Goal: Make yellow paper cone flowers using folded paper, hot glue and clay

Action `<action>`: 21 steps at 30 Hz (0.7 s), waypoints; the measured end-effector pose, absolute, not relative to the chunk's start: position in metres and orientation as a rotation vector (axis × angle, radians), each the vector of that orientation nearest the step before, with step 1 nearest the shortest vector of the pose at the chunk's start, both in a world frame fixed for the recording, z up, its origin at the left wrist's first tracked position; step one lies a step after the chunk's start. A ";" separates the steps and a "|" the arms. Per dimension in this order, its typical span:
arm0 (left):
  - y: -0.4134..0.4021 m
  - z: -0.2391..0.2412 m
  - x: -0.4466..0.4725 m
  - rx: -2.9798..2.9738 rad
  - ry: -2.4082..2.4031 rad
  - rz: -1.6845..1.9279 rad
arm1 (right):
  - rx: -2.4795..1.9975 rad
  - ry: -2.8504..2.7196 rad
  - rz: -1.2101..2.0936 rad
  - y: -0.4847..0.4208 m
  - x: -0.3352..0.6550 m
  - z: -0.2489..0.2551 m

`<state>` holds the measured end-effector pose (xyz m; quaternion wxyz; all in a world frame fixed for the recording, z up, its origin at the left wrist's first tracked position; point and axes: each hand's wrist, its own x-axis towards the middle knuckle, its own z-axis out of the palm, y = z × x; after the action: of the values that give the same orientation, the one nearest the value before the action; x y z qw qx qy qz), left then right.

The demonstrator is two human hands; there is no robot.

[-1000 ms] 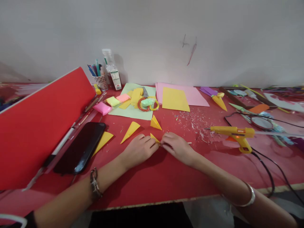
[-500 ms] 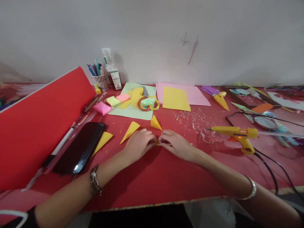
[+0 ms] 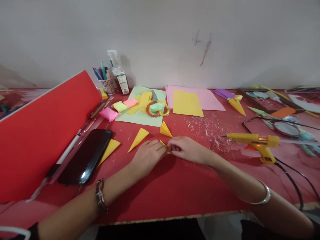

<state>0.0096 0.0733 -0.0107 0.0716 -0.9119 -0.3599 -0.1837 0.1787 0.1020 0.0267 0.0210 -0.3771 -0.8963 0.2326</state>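
Both hands meet low over the red table, with fingers closed on a small piece of yellow paper (image 3: 163,144). My left hand (image 3: 149,154) grips it from the left, its fingertips curled inward. From the right, my right hand (image 3: 183,148) pinches the same paper; most of it is hidden behind the fingers. Just beyond them stands a folded yellow paper piece (image 3: 165,129). Left of that lies a yellow paper cone (image 3: 139,138). Another yellow paper cone (image 3: 109,151) lies partly beneath a black phone (image 3: 86,155).
A yellow hot glue gun (image 3: 255,140) with its cord lies at right, near paper scraps (image 3: 207,128). Behind are a yellow sheet (image 3: 187,103), pink sheets (image 3: 212,102) and a green sheet (image 3: 130,118) bearing clay packets. A red board (image 3: 47,136) leans at left.
The fingers have shifted slightly around the yellow paper, and more of it shows between the hands. My right hand's fingers are more curled. The view has shifted a little.
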 end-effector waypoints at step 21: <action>0.085 -0.003 0.006 -2.905 -1.195 -0.371 | -1.345 -2.937 -0.034 0.078 0.170 0.021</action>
<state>0.0058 0.0846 -0.0026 -0.0107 -0.9184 -0.3777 -0.1172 0.1704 0.0785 0.0213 -0.0444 -0.4159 -0.9082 -0.0104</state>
